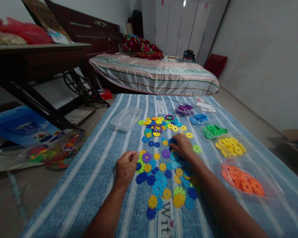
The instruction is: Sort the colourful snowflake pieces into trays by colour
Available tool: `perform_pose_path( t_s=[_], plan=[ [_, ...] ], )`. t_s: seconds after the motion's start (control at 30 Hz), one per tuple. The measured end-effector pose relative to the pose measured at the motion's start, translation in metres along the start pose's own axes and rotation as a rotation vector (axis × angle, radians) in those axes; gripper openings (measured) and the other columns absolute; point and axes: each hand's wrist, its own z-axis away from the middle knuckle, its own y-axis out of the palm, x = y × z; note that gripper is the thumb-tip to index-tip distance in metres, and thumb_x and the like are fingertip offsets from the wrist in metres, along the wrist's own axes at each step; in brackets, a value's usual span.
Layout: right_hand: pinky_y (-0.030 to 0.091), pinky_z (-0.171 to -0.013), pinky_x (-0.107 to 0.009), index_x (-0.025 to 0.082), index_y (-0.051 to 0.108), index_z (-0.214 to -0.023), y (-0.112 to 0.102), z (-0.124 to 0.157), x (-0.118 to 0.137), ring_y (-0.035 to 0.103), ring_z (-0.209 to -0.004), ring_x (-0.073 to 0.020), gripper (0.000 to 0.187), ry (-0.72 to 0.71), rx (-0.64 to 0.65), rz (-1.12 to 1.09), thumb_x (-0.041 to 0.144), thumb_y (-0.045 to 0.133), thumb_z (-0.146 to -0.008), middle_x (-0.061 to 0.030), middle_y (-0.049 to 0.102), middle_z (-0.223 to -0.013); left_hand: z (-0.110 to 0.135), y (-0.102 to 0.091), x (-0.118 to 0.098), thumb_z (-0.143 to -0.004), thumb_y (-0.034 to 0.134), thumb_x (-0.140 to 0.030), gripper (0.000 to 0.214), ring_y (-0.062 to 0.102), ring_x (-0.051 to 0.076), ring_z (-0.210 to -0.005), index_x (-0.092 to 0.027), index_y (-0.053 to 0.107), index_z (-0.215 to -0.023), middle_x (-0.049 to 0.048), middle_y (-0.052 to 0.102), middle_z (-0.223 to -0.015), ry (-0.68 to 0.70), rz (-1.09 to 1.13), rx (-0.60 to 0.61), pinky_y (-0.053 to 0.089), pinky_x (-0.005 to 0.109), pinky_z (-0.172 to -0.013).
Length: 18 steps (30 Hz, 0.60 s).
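A loose spread of notched plastic discs (160, 185) in blue, yellow, purple and lime lies on the striped cloth in the middle. My left hand (125, 168) rests at the left edge of this spread, thumb and fingers pinched together; what they hold, if anything, is hidden. Nearest to it is a purple disc (146, 157). My right hand (182, 145) reaches over the right side of the spread, fingers bent down and closed at some blue discs. Whether a disc is between those fingertips cannot be made out. Two square purple frames, one of them here (158, 128), lie farther back.
Along the right stand clear tubs of sorted pieces: orange (243, 180), yellow (230, 146), green (215, 130), blue (199, 119) and purple (184, 110). A clear plastic tub (127, 118) sits at the back left. White cards (205, 105) lie at the far right; a bed (154, 74) is beyond.
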Motion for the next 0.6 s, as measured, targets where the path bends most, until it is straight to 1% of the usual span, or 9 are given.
perform_pose_path(
  t_s=[0.07, 0.17, 0.23, 0.3, 0.4, 0.5, 0.6],
  plan=[
    [0.042, -0.081, -0.031, 0.02, 0.068, -0.095, 0.003, 0.003, -0.002, 0.057, -0.095, -0.0226, 0.018, 0.036, -0.068, -0.06, 0.029, 0.067, -0.08, -0.0082, 0.066, -0.098, 0.0, 0.0, -0.001, -0.072, 0.053, -0.045, 0.027, 0.063, 0.017, -0.064, -0.022, 0.067, -0.07, -0.0008, 0.069, -0.069, -0.008, 0.005, -0.017, 0.05, 0.025, -0.065],
    [0.042, -0.076, -0.03, 0.022, 0.07, -0.083, 0.003, 0.005, -0.005, 0.059, -0.089, -0.0217, 0.009, 0.071, -0.163, -0.156, 0.028, 0.066, -0.078, -0.0058, 0.067, -0.09, 0.001, -0.001, -0.002, -0.074, 0.053, -0.045, 0.027, 0.063, 0.017, -0.066, -0.022, 0.067, -0.07, -0.0006, 0.069, -0.071, -0.015, 0.014, -0.034, 0.052, 0.025, -0.068],
    [0.042, -0.071, -0.029, 0.023, 0.07, -0.076, -0.002, 0.006, -0.006, 0.059, -0.081, -0.0202, 0.011, 0.1, -0.206, -0.225, 0.032, 0.064, -0.079, -0.0037, 0.067, -0.083, 0.001, -0.001, -0.002, -0.074, 0.052, -0.044, 0.026, 0.064, 0.017, -0.068, -0.023, 0.067, -0.07, -0.0006, 0.069, -0.072, -0.01, 0.009, -0.044, 0.052, 0.026, -0.071],
    [0.04, -0.065, -0.027, 0.024, 0.07, -0.072, -0.008, 0.006, -0.006, 0.058, -0.071, -0.0181, 0.015, 0.161, -0.237, -0.314, 0.035, 0.063, -0.078, -0.0011, 0.066, -0.073, 0.001, -0.001, -0.001, -0.075, 0.052, -0.043, 0.025, 0.064, 0.017, -0.071, -0.023, 0.066, -0.07, -0.0001, 0.069, -0.075, 0.007, 0.0, -0.057, 0.053, 0.026, -0.073],
    [0.037, -0.056, -0.025, 0.023, 0.069, -0.067, -0.013, 0.007, -0.006, 0.054, -0.057, -0.0153, 0.02, 0.258, -0.266, -0.506, 0.041, 0.063, -0.075, 0.0019, 0.061, -0.057, -0.001, 0.001, 0.003, -0.075, 0.051, -0.042, 0.025, 0.066, 0.018, -0.079, -0.022, 0.066, -0.071, 0.0016, 0.07, -0.081, 0.051, -0.007, -0.075, 0.052, 0.027, -0.079],
    [0.035, -0.049, -0.024, 0.021, 0.065, -0.06, -0.008, 0.008, -0.006, 0.049, -0.046, -0.0134, 0.025, 0.335, -0.251, -0.745, 0.044, 0.065, -0.07, 0.003, 0.056, -0.047, -0.003, 0.003, 0.007, -0.075, 0.052, -0.042, 0.025, 0.066, 0.02, -0.087, -0.022, 0.066, -0.071, 0.0032, 0.07, -0.087, 0.1, -0.013, -0.09, 0.051, 0.028, -0.083],
    [0.033, -0.04, -0.023, 0.02, 0.061, -0.057, -0.004, 0.004, -0.007, 0.046, -0.038, -0.012, 0.026, 0.433, -0.23, -0.972, 0.044, 0.067, -0.065, 0.0033, 0.054, -0.042, -0.004, 0.003, 0.008, -0.075, 0.052, -0.043, 0.025, 0.065, 0.02, -0.087, -0.023, 0.066, -0.07, 0.0032, 0.07, -0.087, 0.118, -0.024, -0.082, 0.052, 0.027, -0.081]
  ],
)
